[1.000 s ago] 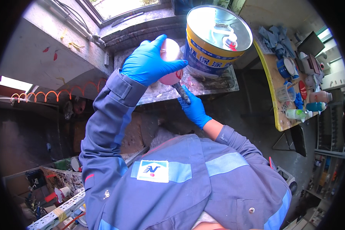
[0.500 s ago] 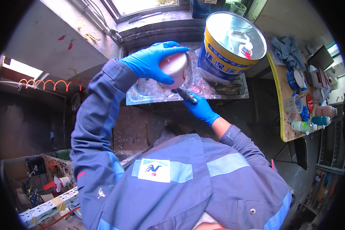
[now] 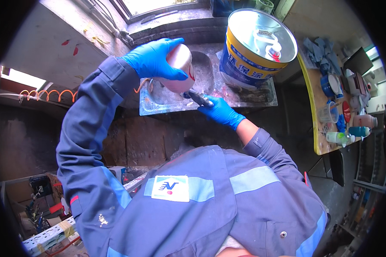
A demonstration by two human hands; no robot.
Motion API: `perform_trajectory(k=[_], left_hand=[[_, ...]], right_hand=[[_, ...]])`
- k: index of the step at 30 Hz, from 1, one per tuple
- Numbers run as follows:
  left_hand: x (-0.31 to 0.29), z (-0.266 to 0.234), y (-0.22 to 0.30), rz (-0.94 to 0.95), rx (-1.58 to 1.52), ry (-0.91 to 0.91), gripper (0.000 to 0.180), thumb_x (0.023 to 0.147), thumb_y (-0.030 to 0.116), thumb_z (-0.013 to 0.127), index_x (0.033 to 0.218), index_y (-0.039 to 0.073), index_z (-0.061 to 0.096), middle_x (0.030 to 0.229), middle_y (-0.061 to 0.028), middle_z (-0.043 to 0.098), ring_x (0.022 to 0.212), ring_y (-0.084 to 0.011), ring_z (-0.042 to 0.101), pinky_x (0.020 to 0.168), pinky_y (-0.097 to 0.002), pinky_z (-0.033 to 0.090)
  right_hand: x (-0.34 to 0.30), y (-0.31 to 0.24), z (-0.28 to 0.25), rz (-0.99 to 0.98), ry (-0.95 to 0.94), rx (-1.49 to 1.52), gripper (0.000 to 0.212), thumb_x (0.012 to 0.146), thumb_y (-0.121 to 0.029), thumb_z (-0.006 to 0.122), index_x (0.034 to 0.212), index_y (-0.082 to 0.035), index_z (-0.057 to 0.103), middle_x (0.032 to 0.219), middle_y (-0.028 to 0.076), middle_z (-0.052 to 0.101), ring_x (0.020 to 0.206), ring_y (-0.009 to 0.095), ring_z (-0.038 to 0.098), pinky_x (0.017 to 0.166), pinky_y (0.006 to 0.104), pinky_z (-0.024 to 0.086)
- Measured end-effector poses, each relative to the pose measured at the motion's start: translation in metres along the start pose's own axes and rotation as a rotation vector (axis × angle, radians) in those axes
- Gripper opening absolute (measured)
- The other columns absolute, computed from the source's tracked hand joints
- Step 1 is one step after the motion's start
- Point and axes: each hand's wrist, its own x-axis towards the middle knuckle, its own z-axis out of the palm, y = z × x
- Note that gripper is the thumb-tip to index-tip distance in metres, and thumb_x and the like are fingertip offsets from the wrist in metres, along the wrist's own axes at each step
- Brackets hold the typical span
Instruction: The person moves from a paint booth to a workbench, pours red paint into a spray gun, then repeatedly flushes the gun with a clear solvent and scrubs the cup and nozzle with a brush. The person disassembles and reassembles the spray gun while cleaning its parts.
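Note:
My left hand (image 3: 154,60), in a blue glove, is wrapped round a pale pinkish container (image 3: 179,58) with a red mark on its side. The container is tilted over a paint-stained metal sink (image 3: 158,108). Just below it, my gloved right hand (image 3: 223,112) grips the dark, stained handle (image 3: 200,99) of a tool. The tool's far end meets or passes behind the container's lower edge, so its kind cannot be made out.
A large blue and yellow metal pail (image 3: 246,58) with a silver top, white handle and red-and-white cap stands at the sink's right. Further right, a yellow-edged table (image 3: 311,111) bears bottles, tubs and blue cloths. An orange coiled hose (image 3: 51,95) hangs at left.
My left hand has moved left with the container, uncovering more of the sink. The right hand and tool handle have shifted slightly left and up.

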Motion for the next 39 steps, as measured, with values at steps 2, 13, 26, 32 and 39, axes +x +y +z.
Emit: perform_trajectory(k=[2,13,26,32,39], left_hand=[[0.0,-0.002,-0.003,-0.006,0.022,-0.002,0.103,0.065,0.057,0.079,0.144,0.003,0.04,0.136,-0.0252,0.051,0.123,-0.0381,0.053,0.104,-0.0401,0.043],[-0.011,0.0,0.045,0.138,-0.089,0.237,0.1,0.066,0.035,0.086,0.15,0.013,0.036,0.133,-0.0185,0.052,0.118,-0.0317,0.055,0.102,-0.0384,0.044],[-0.026,-0.01,0.077,-0.004,0.096,0.366,0.107,0.058,0.042,0.088,0.145,0.005,0.039,0.131,-0.0259,0.053,0.116,-0.0439,0.053,0.099,-0.0461,0.045],[-0.029,-0.002,0.074,-0.048,0.082,0.391,0.107,0.057,0.045,0.087,0.144,0.003,0.041,0.129,-0.0263,0.053,0.113,-0.0442,0.055,0.096,-0.0466,0.047],[-0.03,0.002,0.077,-0.043,0.109,0.404,0.106,0.058,0.046,0.086,0.144,0.004,0.04,0.13,-0.0261,0.053,0.113,-0.044,0.055,0.093,-0.0473,0.05]], right_hand=[[0.0,-0.005,-0.004,0.086,-0.04,0.033,0.048,0.087,-0.015,0.067,0.134,-0.012,0.056,0.115,0.017,0.068,0.101,0.022,0.068,0.087,0.0346,0.051],[0.0,-0.005,-0.01,-0.137,0.091,0.101,0.043,0.086,-0.018,0.074,0.124,-0.004,0.06,0.1,0.005,0.068,0.084,0.011,0.063,0.076,0.0286,0.054],[0.018,-0.055,-0.017,-0.525,0.433,-0.54,0.023,0.087,-0.031,0.07,0.088,-0.008,0.065,0.078,0.014,0.064,0.072,0.035,0.061,0.061,0.0447,0.048],[0.023,-0.046,-0.013,-0.543,0.444,-0.492,0.024,0.089,-0.033,0.068,0.085,-0.009,0.064,0.076,0.015,0.064,0.072,0.035,0.063,0.059,0.0452,0.048],[0.029,-0.046,-0.02,-0.415,0.306,-0.704,0.024,0.087,-0.028,0.071,0.099,-0.008,0.065,0.078,0.017,0.066,0.064,0.035,0.064,0.058,0.041,0.05]])
